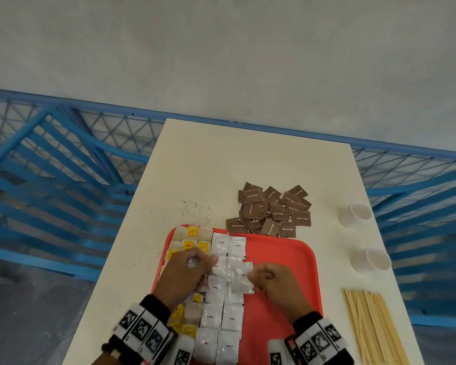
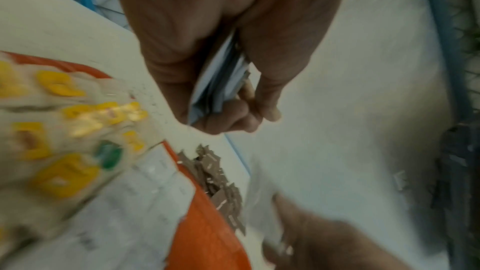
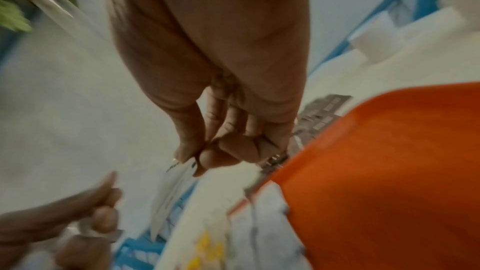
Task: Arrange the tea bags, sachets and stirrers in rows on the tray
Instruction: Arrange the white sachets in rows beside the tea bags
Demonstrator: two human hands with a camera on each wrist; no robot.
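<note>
A red tray [image 1: 287, 272] lies at the table's near edge. Tea bags with yellow tags [image 1: 192, 242] fill its left columns. White coffee sachets [image 1: 220, 318] lie in two columns beside them. My left hand [image 1: 198, 262] hovers over the tray's left part and grips a small stack of white sachets [image 2: 221, 81]. My right hand [image 1: 256, 279] pinches one white sachet [image 1: 244, 280] by its edge, just above the second column; the pinch [image 3: 192, 157] also shows in the right wrist view. Brown sugar sachets [image 1: 271, 209] sit in a loose pile beyond the tray. Wooden stirrers [image 1: 371, 325] lie bundled at the right.
Two white paper cups [image 1: 356, 213] [image 1: 371, 259] stand near the table's right edge. Dark crumbs [image 1: 195, 206] are scattered beyond the tray's far left corner. Blue metal racks [image 1: 50, 167] surround the table [image 1: 248, 159]. The tray's right half shows bare red.
</note>
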